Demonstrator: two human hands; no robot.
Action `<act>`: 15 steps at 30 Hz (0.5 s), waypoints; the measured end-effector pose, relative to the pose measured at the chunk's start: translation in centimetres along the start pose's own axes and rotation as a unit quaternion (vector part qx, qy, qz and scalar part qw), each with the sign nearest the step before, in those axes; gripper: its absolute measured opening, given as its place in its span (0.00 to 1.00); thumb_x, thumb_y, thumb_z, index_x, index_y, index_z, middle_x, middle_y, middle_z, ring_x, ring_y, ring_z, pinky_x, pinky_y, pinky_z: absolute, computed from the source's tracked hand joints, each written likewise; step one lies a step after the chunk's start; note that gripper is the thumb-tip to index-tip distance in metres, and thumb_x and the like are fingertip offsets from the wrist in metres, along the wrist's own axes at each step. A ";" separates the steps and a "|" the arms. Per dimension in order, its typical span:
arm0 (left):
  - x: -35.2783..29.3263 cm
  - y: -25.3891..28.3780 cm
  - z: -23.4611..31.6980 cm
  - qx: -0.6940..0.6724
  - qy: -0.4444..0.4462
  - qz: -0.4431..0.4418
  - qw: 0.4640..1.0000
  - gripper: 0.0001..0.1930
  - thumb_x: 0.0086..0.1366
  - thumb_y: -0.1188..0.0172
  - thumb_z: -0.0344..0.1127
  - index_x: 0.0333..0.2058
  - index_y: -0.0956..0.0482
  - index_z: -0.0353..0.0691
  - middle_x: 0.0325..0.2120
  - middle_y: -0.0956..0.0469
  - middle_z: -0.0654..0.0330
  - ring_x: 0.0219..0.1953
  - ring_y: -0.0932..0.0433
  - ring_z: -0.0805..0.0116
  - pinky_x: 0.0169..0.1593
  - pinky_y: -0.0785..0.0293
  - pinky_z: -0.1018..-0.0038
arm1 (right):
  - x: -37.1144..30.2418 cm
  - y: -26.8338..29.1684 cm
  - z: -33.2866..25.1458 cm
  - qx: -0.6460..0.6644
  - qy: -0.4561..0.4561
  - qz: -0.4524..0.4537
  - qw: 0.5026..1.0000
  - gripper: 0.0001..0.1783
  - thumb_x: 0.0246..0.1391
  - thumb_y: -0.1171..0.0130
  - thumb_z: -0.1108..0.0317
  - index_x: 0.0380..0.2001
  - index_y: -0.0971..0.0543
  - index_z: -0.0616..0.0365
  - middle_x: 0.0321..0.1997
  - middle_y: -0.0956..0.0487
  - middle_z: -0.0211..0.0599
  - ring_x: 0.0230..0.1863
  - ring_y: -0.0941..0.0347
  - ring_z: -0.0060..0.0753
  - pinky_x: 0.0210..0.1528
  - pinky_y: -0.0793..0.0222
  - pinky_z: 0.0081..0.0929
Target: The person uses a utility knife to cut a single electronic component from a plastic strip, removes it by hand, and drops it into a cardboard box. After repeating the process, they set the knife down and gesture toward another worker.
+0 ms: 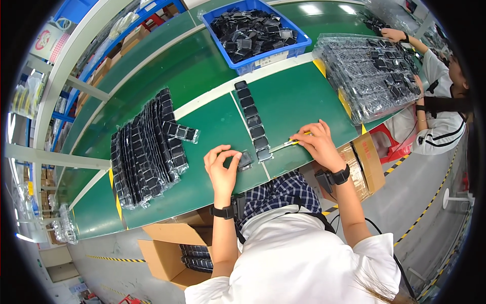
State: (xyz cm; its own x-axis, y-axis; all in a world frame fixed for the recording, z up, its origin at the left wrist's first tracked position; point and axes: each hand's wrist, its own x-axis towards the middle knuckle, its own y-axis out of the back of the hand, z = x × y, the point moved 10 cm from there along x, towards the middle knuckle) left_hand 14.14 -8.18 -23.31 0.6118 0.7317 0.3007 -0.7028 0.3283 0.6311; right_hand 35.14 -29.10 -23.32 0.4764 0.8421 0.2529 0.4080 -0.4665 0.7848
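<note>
My left hand point(221, 164) pinches a small dark square piece in clear plastic point(245, 160) between thumb and fingertips, just above the green bench. In my right hand point(318, 144) is a slim yellow utility knife point(293, 141), its long metal blade pointing left. The blade's tip reaches the near end of a strip of dark square pieces in clear pouches point(251, 113). That strip runs away from me along a pale line on the bench. Both wrists wear black bands.
Stacked pouch strips point(147, 147) lie at left, one short piece across them. A blue bin point(253, 63) of loose dark squares stands at the back. Clear trays point(362, 76) are piled at right, beside a co-worker point(440, 101). Cardboard boxes point(177, 248) sit below the bench edge.
</note>
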 end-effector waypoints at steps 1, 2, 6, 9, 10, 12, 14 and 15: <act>-0.2 0.0 -0.1 0.021 -0.004 -0.010 1.000 0.06 0.57 0.25 0.33 0.33 0.12 0.45 0.48 0.19 0.65 0.56 0.28 0.58 0.62 0.33 0.62 | 0.2 -0.2 -0.3 -0.009 0.006 0.008 1.000 0.15 0.59 0.35 0.71 0.47 0.13 0.40 0.45 0.23 0.25 0.57 0.29 0.35 0.76 0.55 0.57; -0.5 -0.1 -0.2 0.041 -0.009 -0.020 0.999 0.06 0.56 0.25 0.34 0.33 0.12 0.45 0.48 0.19 0.66 0.57 0.28 0.58 0.62 0.34 0.61 | 0.4 -0.4 -0.5 -0.018 0.012 0.015 1.000 0.15 0.59 0.35 0.71 0.47 0.13 0.40 0.45 0.23 0.26 0.56 0.29 0.35 0.76 0.54 0.57; -1.2 -0.4 -0.4 0.083 -0.006 -0.031 0.996 0.07 0.55 0.24 0.35 0.33 0.11 0.47 0.49 0.20 0.67 0.58 0.29 0.57 0.64 0.37 0.60 | 1.6 -1.4 -1.9 -0.022 0.032 0.020 0.999 0.15 0.59 0.36 0.71 0.47 0.13 0.40 0.44 0.24 0.26 0.56 0.29 0.35 0.76 0.53 0.57; -1.0 -0.3 0.5 0.048 0.001 -0.033 0.998 0.09 0.54 0.23 0.37 0.34 0.11 0.50 0.52 0.21 0.67 0.59 0.30 0.57 0.65 0.39 0.59 | 2.1 -1.9 -2.3 -0.028 0.045 0.026 0.998 0.15 0.59 0.35 0.71 0.47 0.13 0.39 0.44 0.24 0.25 0.56 0.29 0.35 0.75 0.52 0.56; -0.8 -0.2 1.1 0.029 0.000 -0.028 0.999 0.10 0.53 0.23 0.38 0.36 0.11 0.51 0.53 0.22 0.67 0.60 0.30 0.57 0.65 0.40 0.59 | 2.2 -2.1 -2.3 -0.035 0.047 0.026 0.998 0.16 0.58 0.35 0.71 0.47 0.13 0.39 0.44 0.24 0.25 0.56 0.29 0.35 0.75 0.51 0.56; -0.6 -0.7 3.3 0.053 -0.052 -0.050 0.996 0.12 0.52 0.22 0.40 0.37 0.10 0.53 0.55 0.23 0.67 0.62 0.32 0.56 0.66 0.41 0.58 | 2.2 -2.5 -2.4 -0.043 0.050 0.026 0.998 0.16 0.58 0.35 0.71 0.47 0.13 0.38 0.44 0.24 0.25 0.56 0.29 0.34 0.74 0.50 0.55; -0.6 -1.4 5.1 0.077 -0.105 -0.071 0.989 0.14 0.51 0.22 0.41 0.38 0.09 0.55 0.57 0.24 0.68 0.63 0.33 0.56 0.67 0.43 0.56 | 2.2 -2.7 -2.5 -0.059 0.057 0.035 0.996 0.15 0.57 0.34 0.69 0.47 0.13 0.37 0.44 0.23 0.24 0.56 0.29 0.32 0.71 0.47 0.57; -0.7 -2.2 5.7 0.099 -0.121 -0.096 0.983 0.16 0.50 0.22 0.42 0.40 0.09 0.57 0.58 0.24 0.68 0.64 0.34 0.56 0.67 0.44 0.56 | 2.2 -2.7 -2.6 -0.059 0.057 0.034 0.996 0.15 0.57 0.34 0.69 0.47 0.13 0.37 0.44 0.23 0.24 0.56 0.29 0.32 0.71 0.47 0.57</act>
State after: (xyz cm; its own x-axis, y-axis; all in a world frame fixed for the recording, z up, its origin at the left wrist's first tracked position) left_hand 17.36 -12.81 -20.85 0.8117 0.4962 0.3082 -0.4959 0.3067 0.8124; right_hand 33.06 -25.28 -23.47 0.4054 0.8378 0.3656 0.2792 -0.4943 0.8232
